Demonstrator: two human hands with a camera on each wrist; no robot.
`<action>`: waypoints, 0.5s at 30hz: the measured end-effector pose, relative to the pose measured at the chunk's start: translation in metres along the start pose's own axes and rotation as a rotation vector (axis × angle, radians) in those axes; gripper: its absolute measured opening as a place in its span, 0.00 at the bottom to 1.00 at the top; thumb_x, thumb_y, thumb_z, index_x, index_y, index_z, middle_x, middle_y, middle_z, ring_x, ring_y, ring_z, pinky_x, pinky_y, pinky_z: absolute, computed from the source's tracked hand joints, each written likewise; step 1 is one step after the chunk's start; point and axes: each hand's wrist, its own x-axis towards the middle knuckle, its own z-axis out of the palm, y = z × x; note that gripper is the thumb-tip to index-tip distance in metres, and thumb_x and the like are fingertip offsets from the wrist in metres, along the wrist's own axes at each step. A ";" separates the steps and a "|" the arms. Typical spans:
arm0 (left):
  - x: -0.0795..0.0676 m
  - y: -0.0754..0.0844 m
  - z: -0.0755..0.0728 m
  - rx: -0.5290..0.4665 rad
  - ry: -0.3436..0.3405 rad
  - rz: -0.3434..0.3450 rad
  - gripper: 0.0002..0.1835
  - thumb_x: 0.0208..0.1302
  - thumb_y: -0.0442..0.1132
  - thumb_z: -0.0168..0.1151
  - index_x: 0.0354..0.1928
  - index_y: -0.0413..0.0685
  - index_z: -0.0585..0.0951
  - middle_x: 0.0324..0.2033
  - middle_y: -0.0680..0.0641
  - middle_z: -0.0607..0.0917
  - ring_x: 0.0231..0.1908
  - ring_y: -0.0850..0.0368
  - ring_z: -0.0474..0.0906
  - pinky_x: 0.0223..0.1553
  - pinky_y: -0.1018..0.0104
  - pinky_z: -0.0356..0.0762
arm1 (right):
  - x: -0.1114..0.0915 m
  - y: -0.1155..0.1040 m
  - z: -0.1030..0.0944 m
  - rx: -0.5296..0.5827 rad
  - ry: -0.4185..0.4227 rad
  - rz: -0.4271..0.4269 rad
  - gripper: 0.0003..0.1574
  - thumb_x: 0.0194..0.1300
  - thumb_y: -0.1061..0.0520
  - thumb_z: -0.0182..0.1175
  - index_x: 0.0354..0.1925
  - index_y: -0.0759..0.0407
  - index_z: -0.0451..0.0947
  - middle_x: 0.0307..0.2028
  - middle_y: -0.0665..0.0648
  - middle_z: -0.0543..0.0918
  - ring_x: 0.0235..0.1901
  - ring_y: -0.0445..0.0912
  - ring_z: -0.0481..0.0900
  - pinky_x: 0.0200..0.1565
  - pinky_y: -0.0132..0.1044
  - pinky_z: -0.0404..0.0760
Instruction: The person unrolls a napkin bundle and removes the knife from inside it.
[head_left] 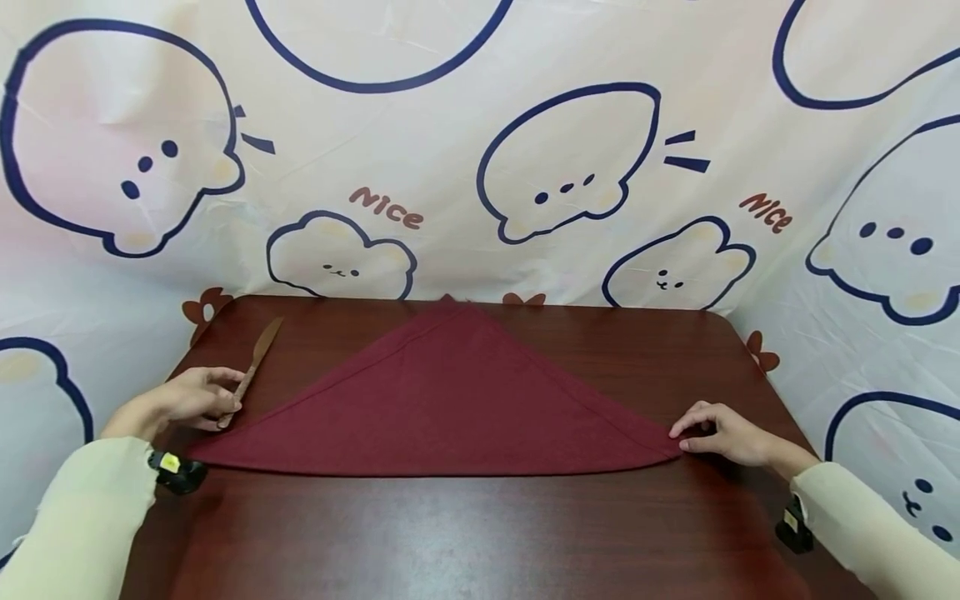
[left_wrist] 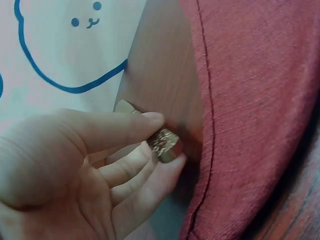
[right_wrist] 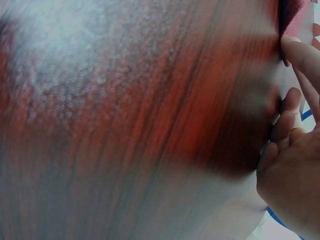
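My left hand [head_left: 197, 396] pinches the patterned handle of a gold-coloured table knife [head_left: 267, 337] between thumb and fingers, its blade pointing away from me. The handle's end [left_wrist: 167, 146] shows close up in the left wrist view. A dark red cloth napkin [head_left: 450, 400], folded into a triangle, lies with its long edge towards me and its tip at the table's far edge. Its left corner lies beside my left hand. At the right corner, my right hand [head_left: 731, 433] pinches the cloth between thumb and forefinger; the other fingers curl loosely near the table.
The brown wooden table [head_left: 465, 533] is glossy, with rounded far corners. Behind it and at both sides hangs a pale curtain [head_left: 442, 158] printed with blue-outlined cartoon faces. Each wrist wears a small black camera [head_left: 177, 472].
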 end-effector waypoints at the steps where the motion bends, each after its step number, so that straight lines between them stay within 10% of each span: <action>1: -0.001 -0.001 -0.001 -0.012 -0.013 -0.004 0.34 0.73 0.33 0.55 0.71 0.24 0.52 0.35 0.51 0.84 0.33 0.59 0.81 0.37 0.61 0.85 | 0.000 0.000 0.000 0.000 -0.001 0.000 0.07 0.63 0.62 0.69 0.41 0.56 0.88 0.38 0.53 0.82 0.38 0.37 0.72 0.35 0.33 0.67; 15: -0.009 -0.017 -0.001 -0.205 -0.038 0.075 0.26 0.74 0.36 0.57 0.67 0.40 0.58 0.40 0.52 0.83 0.36 0.61 0.84 0.43 0.60 0.87 | 0.000 0.002 -0.003 0.006 -0.013 0.001 0.07 0.64 0.60 0.68 0.42 0.56 0.87 0.38 0.58 0.82 0.37 0.39 0.70 0.35 0.33 0.66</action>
